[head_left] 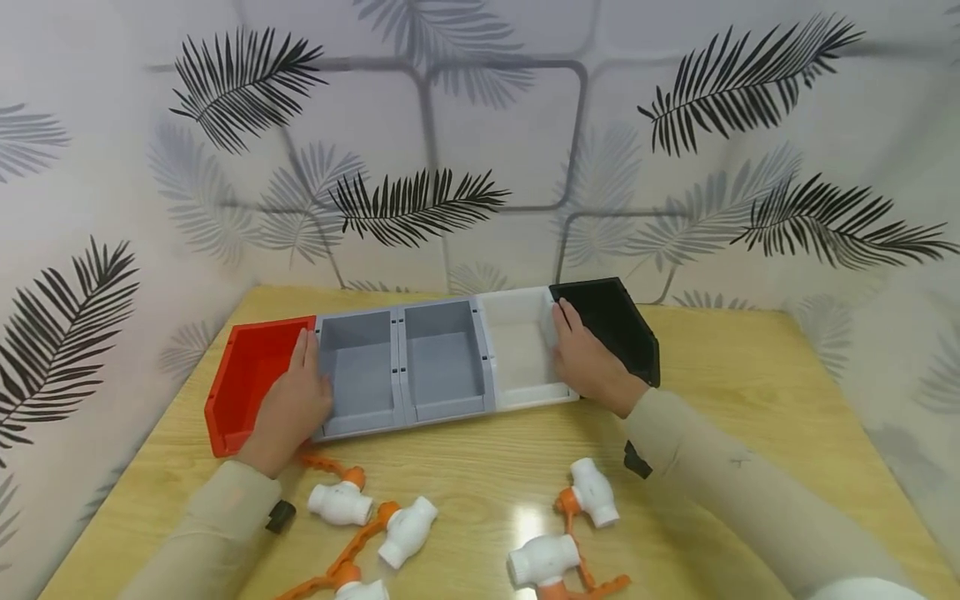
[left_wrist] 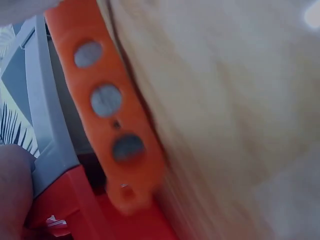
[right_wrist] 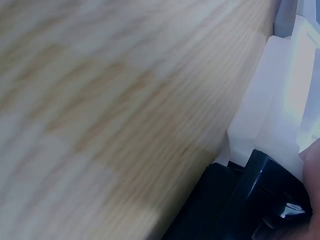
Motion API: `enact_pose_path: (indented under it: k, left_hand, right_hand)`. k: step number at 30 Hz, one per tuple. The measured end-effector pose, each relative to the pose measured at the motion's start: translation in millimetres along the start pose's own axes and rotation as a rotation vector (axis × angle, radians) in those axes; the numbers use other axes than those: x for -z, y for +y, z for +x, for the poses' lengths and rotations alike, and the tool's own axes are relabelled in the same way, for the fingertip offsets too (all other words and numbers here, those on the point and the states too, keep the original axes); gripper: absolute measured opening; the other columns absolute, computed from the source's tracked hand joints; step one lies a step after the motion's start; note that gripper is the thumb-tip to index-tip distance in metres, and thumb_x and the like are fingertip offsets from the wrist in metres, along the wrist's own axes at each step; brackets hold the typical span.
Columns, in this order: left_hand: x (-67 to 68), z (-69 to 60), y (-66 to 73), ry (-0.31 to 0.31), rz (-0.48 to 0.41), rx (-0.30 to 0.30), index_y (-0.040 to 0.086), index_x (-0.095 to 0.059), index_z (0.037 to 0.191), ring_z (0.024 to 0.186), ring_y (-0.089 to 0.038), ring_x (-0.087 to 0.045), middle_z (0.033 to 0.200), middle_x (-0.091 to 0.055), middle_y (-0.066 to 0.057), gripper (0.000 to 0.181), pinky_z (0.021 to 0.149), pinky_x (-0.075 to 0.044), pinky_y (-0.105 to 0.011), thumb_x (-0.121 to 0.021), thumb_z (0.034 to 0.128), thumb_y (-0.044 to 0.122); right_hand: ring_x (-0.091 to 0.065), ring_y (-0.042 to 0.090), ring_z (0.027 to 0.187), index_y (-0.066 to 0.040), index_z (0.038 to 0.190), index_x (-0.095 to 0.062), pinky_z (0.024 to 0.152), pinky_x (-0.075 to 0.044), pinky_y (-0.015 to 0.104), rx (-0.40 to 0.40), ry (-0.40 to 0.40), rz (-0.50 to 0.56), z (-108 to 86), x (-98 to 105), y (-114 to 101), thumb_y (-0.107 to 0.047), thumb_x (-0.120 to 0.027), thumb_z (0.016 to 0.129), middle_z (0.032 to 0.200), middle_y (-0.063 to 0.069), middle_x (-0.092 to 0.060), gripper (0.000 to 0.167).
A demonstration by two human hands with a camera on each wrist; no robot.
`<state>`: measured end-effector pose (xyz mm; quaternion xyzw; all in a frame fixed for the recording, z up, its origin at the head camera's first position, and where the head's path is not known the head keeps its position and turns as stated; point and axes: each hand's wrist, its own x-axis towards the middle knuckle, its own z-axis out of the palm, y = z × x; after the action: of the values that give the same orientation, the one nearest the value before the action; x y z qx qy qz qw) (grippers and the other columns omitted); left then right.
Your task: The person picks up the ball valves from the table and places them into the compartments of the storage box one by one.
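Beige sleeves lie closest, the left sleeve [head_left: 213, 529] and the right sleeve [head_left: 757, 492] reaching forward from the lower corners, each with a small dark piece at its wrist. Between them, white valves with orange handles lie on the wood-grained surface [head_left: 750, 375]. One valve [head_left: 362, 591] is cut by the lower edge; another valve [head_left: 543, 559] lies to its right. A little farther off are a tilted valve [head_left: 408, 532], a valve [head_left: 340, 505] nearer the left sleeve, and a valve [head_left: 595, 492] near the right one. In the left wrist view an orange handle [left_wrist: 107, 102], pierced with round holes, lies just beside the bins' front.

Beyond the valves, five open bins stand side by side in one slightly slanted row: red bin [head_left: 258, 367], first grey bin [head_left: 363, 377], second grey bin [head_left: 447, 367], white bin [head_left: 519, 354] and black bin [head_left: 618, 329]. The left hand [head_left: 291, 408] straddles the red-grey joint, pinching the walls between thumb and fingers. The right hand [head_left: 594, 364] does likewise where white meets black, its fingers stretched along the rims. Farthest back, a pale backdrop [head_left: 495, 133] printed with dark and grey fronds rises behind the surface.
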<state>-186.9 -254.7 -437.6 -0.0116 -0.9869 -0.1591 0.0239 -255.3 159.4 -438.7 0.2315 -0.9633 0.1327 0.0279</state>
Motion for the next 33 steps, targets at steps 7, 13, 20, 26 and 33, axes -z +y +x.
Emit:
enact_pose_path:
  k: [7, 13, 20, 26, 33]
  left_hand:
    - [-9.6, 16.1, 20.6, -0.031, -0.003, -0.023, 0.003, 0.001, 0.147, 0.044, -0.020, -0.039, 0.154, 0.000, -0.014, 0.077, 0.042, -0.039, -0.028, -0.050, 0.0910, 0.018]
    - [-14.2, 25.4, 35.2, -0.052, -0.010, -0.062, 0.004, 0.001, 0.148, 0.043, -0.019, -0.039, 0.154, 0.000, -0.014, 0.078, 0.041, -0.039, -0.028, -0.050, 0.0910, 0.018]
    - [-21.9, 37.8, 49.9, -0.054, -0.015, -0.127, 0.006, 0.001, 0.148, 0.042, -0.018, -0.040, 0.155, 0.001, -0.011, 0.081, 0.042, -0.039, -0.027, -0.052, 0.0884, 0.019]
    - [-23.0, 43.5, 57.8, -0.049, -0.020, -0.159, 0.005, 0.000, 0.148, 0.042, -0.018, -0.039, 0.155, 0.000, -0.012, 0.081, 0.042, -0.038, -0.027, -0.052, 0.0879, 0.019]
    - [-21.3, 46.0, 59.3, -0.101, -0.019, -0.154, 0.007, 0.004, 0.148, 0.042, -0.017, -0.043, 0.155, 0.003, -0.010, 0.083, 0.043, -0.040, -0.026, -0.052, 0.0890, 0.020]
  right_hand:
    - [-0.029, 0.037, 0.132, 0.009, 0.144, -0.011, 0.100, -0.033, 0.045, -0.068, 0.030, 0.036, -19.1, 4, 19, -0.011, -0.044, 0.095, 0.149, 0.025, -0.007, 0.062]
    - [-0.031, 0.038, 0.130, 0.008, 0.144, -0.011, 0.098, -0.035, 0.047, -0.109, 0.052, 0.049, -33.9, 7, 31, -0.012, -0.044, 0.094, 0.150, 0.024, -0.008, 0.063]
    - [-0.028, 0.039, 0.132, 0.006, 0.145, -0.012, 0.097, -0.034, 0.051, -0.168, 0.089, 0.094, -52.7, 11, 45, -0.012, -0.046, 0.094, 0.150, 0.022, -0.008, 0.064]
    - [-0.029, 0.039, 0.131, 0.005, 0.145, -0.010, 0.097, -0.034, 0.052, -0.187, 0.093, 0.092, -59.0, 13, 51, -0.013, -0.045, 0.094, 0.151, 0.021, -0.006, 0.065]
    - [-0.025, 0.039, 0.133, 0.006, 0.145, -0.010, 0.099, -0.030, 0.052, -0.181, 0.096, 0.080, -58.9, 12, 54, -0.011, -0.046, 0.094, 0.150, 0.023, -0.007, 0.064]
